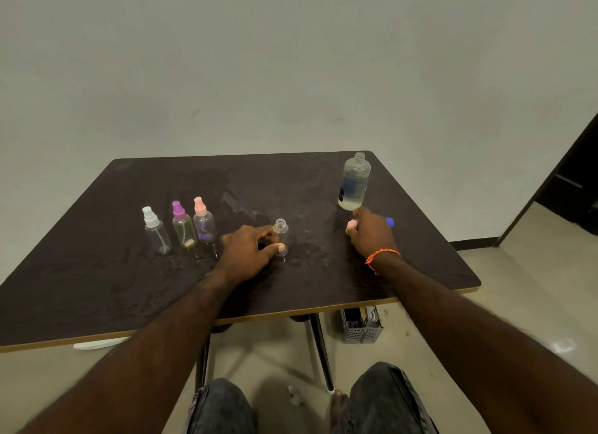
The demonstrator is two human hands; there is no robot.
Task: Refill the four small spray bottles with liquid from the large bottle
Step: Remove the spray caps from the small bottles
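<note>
Left hand (249, 247) holds the uncapped small bottle (281, 236) upright mid-table, thumb across its lower front, fingers curled round behind it. Bottle looks empty and clear plastic — my guess is very light and tippy, so it needs that steadying grip low on the body while pouring.

Right hand (369, 231) rests on the table (97, 288) with fingers curled around a pink spray cap (351, 225), only its end showing. A blue cap (390, 221) lies just behind that hand.

Large bottle (355, 181) stands open at the far right, just beyond the right hand, liquid only in the bottom part. Likely light-ish, thin-walled, squeezable — take it around the mid body at the label, not the neck, and tip slowly; small neck is a narrow target and the tabletop already looks wet.

Three capped spray bottles stand in a row at left: white-capped (155, 228), purple-capped (182, 225), pink-capped (204, 221). Fill levels hard to read.
</note>
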